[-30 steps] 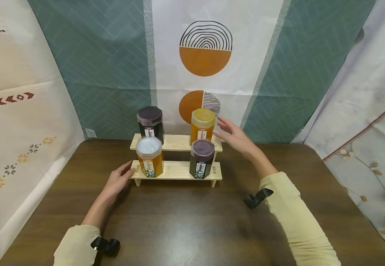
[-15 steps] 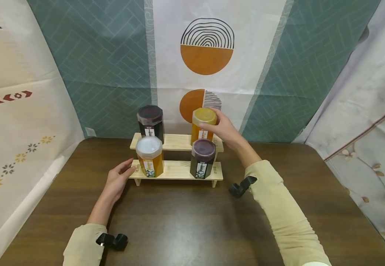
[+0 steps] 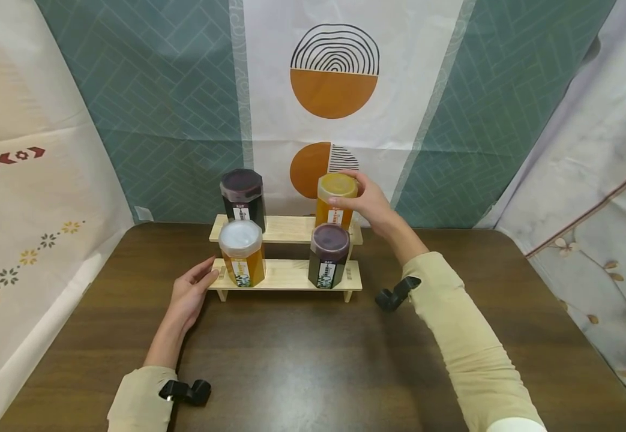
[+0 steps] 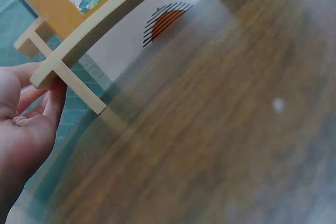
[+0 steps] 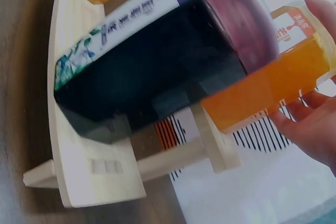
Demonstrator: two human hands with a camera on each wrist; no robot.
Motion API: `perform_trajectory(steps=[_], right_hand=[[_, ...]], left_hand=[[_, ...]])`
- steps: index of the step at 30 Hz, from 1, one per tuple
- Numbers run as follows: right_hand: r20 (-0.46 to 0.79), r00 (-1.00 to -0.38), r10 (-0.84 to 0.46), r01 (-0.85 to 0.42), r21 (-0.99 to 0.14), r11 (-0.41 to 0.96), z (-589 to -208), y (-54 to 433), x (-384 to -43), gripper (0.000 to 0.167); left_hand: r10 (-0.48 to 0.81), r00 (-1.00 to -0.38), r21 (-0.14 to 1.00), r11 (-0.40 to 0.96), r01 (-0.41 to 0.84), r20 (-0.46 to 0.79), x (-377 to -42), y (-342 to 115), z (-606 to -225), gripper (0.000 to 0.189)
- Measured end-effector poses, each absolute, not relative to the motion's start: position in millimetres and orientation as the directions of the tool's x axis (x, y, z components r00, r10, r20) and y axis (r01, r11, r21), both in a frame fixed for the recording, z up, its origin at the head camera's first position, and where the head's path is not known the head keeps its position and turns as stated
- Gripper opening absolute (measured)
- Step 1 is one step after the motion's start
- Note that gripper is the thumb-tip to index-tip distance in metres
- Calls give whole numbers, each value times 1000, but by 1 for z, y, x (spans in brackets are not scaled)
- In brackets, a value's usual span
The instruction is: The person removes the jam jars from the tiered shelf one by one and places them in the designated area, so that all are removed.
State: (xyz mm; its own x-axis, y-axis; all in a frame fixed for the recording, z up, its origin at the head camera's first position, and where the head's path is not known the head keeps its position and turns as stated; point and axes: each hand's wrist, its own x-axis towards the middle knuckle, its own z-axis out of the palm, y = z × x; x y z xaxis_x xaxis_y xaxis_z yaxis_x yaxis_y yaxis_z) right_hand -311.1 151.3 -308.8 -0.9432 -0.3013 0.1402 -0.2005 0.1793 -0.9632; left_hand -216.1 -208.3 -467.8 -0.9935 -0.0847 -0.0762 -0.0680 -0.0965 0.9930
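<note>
Cloth [image 3: 37, 192] in cream, printed with small flowers and arrows, hangs at the far left, next to a dark brown wooden desk [image 3: 291, 360]. From the lower left, out of a pale yellow sleeve [image 3: 138, 399], the left hand [image 3: 187, 295] reaches up and forward; its grip closes on the left end of a two-tier rack of pale wood [image 3: 285, 278], with thumb and fingers about the end of the lower board. Just beside that hand, a faceted amber jar with a whitish lid [image 3: 242, 255] stands upright on the lower board; behind it, on the upper board, stands a faceted dark jar with a blackish-purple lid [image 3: 243, 198]. Farther right, a faceted dark jar with a purple lid [image 3: 329, 255] stands at the front, partly hiding a faceted amber jar with a yellow lid [image 3: 331, 191] at the right of the upper tier. The relation that seems to count is this one: the yellow-lidded jar lies directly left of the right palm, long axis about vertical, inside the grip of the nearer, right hand [image 3: 373, 203]. That grip clasps the jar near its top, thumb in front, fingers behind; whether the base touches the board I cannot tell. The right forearm slants in from the lower right, palm turned left, wrist to the right of the rack.
</note>
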Motion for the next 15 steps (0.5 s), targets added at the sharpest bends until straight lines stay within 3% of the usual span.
perform_trajectory(steps=[15], right_hand=[[167,-938,-302,-212,-969,125,-308,223,-314,58]], left_hand=[[-22,-997,976,-207,-71,-77,-217,-213,-472,57]])
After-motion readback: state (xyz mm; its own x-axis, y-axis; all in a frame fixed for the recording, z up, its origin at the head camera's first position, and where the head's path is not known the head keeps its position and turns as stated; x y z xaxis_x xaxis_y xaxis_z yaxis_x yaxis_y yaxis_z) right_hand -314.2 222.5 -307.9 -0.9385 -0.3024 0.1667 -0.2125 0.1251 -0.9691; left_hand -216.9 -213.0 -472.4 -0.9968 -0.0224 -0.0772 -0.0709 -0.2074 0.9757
